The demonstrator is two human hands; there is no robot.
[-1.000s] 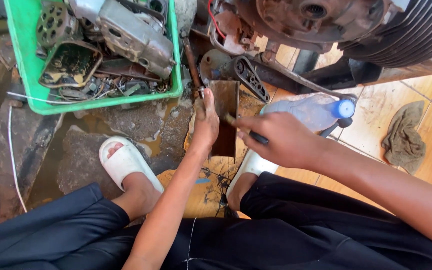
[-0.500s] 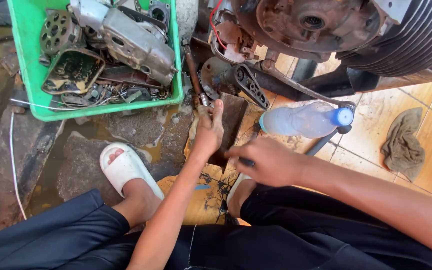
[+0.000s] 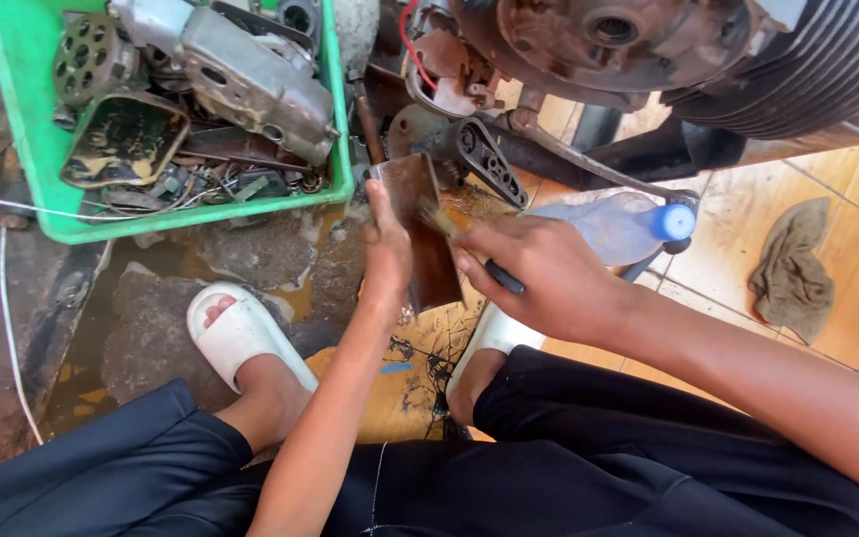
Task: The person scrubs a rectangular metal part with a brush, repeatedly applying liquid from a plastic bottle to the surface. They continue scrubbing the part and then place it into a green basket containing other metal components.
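Tiled floor (image 3: 847, 189) is carrying a crumpled rag (image 3: 792, 268), a clear plastic bottle (image 3: 613, 227) lying on its side, and an engine (image 3: 648, 50). Wet concrete slab (image 3: 251, 249) is adjoining it, bearing a green crate (image 3: 27, 129) of greasy parts.

Left hand (image 3: 387, 249) on rusty plate (image 3: 420, 234), right hand (image 3: 539, 273) gripping brush (image 3: 464, 247)

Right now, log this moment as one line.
left hand: holds rusty metal plate | right hand: brush on plate | behind: green crate of parts, plastic bottle
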